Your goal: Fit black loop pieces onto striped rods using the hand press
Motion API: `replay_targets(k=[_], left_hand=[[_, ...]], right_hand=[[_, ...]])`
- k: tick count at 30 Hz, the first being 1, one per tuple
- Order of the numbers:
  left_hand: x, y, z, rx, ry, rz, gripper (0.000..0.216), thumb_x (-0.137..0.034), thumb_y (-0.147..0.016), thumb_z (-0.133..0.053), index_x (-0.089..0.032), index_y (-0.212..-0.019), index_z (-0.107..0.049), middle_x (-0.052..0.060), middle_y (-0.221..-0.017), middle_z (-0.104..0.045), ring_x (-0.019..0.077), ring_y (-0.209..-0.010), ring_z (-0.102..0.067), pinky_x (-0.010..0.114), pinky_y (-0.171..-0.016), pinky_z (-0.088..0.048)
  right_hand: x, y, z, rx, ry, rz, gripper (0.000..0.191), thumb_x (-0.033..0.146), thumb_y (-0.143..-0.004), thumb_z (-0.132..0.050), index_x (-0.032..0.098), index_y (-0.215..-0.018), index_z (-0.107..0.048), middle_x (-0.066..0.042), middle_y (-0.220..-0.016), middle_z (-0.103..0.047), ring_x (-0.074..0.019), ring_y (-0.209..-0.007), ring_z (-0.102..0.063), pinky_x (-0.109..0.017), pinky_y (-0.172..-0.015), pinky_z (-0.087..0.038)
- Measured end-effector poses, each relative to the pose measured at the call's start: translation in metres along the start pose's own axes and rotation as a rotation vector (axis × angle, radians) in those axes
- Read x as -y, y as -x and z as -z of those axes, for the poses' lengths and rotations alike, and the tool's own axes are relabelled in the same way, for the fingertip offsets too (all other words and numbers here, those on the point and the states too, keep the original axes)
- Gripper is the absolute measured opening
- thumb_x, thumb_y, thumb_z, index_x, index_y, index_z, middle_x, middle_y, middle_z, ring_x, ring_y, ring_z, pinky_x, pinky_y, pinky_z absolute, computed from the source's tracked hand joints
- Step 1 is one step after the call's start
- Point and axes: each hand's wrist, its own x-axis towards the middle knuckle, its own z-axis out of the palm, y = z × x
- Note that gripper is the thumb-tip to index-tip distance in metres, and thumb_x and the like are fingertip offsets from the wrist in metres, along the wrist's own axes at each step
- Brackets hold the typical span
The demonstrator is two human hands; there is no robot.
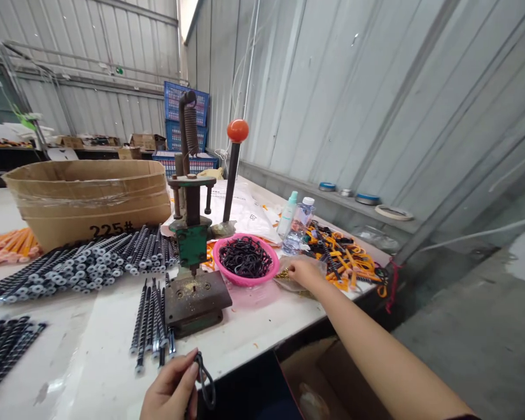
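Note:
Pinched in my left hand (172,388) at the table's front edge is a black cord loop (206,382), hanging off to the right. My right hand (304,273) reaches into a clear plastic bag (319,267) of small brass-coloured pieces (283,274); its fingers are bunched, and what they grip is too small to make out. Left of that bag stands a pink basket (223,274) full of black cord loops (247,256). A green hand press (192,245) with an orange-knobbed lever (237,131) stands ahead of my left hand, brass-coloured bits scattered on its base plate (196,297).
Black spiral-striped rods (151,318) lie left of the press, with a larger pile (91,262) before a cardboard box (91,204). Two bottles (297,227) and tangled orange and black straps (341,254) are at the right. Orange pieces (11,248) lie far left.

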Motion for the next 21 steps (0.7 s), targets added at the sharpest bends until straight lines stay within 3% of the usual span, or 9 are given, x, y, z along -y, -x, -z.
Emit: replay_targets(k=[4, 8, 11, 13, 17, 21], left_hand=[[-0.003, -0.001, -0.003, 0.019, -0.025, 0.061, 0.031, -0.04, -0.047, -0.065, -0.017, -0.068, -0.064, -0.006, -0.036, -0.046, 0.0055, -0.028, -0.037, 0.018, -0.032, -0.029], [-0.003, -0.005, -0.009, 0.015, -0.037, 0.043, 0.026, -0.035, -0.052, -0.061, -0.016, -0.069, -0.063, -0.004, -0.044, -0.052, 0.004, -0.027, -0.035, 0.018, -0.03, -0.026], [0.001, -0.01, -0.011, 0.107, -0.065, 0.076, 0.029, -0.034, -0.051, -0.061, -0.015, -0.073, -0.063, -0.002, -0.05, -0.056, 0.0051, -0.028, -0.038, 0.019, -0.03, -0.029], [0.004, -0.012, -0.012, 0.161, -0.083, 0.067, 0.031, -0.034, -0.053, -0.06, -0.015, -0.077, -0.063, -0.002, -0.052, -0.057, 0.0058, -0.03, -0.04, 0.02, -0.032, -0.032], [0.008, -0.01, -0.011, 0.183, -0.246, -0.075, 0.028, -0.034, -0.062, -0.053, -0.016, -0.082, -0.063, 0.001, -0.06, -0.063, 0.0094, -0.038, -0.05, 0.022, -0.04, -0.043], [0.011, -0.004, -0.01, 0.128, -0.476, -0.362, 0.022, -0.028, -0.068, -0.048, -0.018, -0.081, -0.064, 0.005, -0.079, -0.067, 0.0167, -0.071, -0.061, 0.026, -0.064, -0.05]], right_hand=[[0.012, 0.026, 0.012, -0.103, -0.141, 0.042, 0.014, 0.018, -0.065, -0.045, 0.014, -0.066, -0.058, -0.004, -0.063, -0.06, -0.0145, -0.061, -0.054, -0.024, -0.055, -0.04], [0.053, 0.077, 0.016, -0.119, -0.404, 0.185, 0.023, 0.019, -0.07, -0.041, 0.014, -0.087, -0.056, -0.004, -0.076, -0.062, -0.0118, -0.068, -0.056, -0.021, -0.062, -0.044], [0.098, 0.126, 0.011, -0.055, -0.769, 0.412, 0.016, 0.019, -0.069, -0.046, 0.016, -0.077, -0.06, -0.003, -0.071, -0.062, -0.0119, -0.066, -0.057, -0.022, -0.062, -0.046], [0.125, 0.151, 0.006, -0.087, -0.919, 0.515, 0.011, 0.018, -0.068, -0.05, 0.017, -0.071, -0.061, -0.003, -0.068, -0.061, -0.012, -0.064, -0.057, -0.022, -0.061, -0.047], [0.153, 0.172, -0.009, -0.233, -1.069, 0.52, 0.004, 0.013, -0.063, -0.057, 0.017, -0.063, -0.06, -0.002, -0.063, -0.056, -0.0117, -0.061, -0.055, -0.022, -0.056, -0.046], [0.157, 0.17, -0.018, -0.183, -1.153, 0.452, 0.009, 0.009, -0.058, -0.06, 0.017, -0.055, -0.057, 0.0, -0.058, -0.05, -0.0111, -0.057, -0.051, -0.022, -0.053, -0.042]])
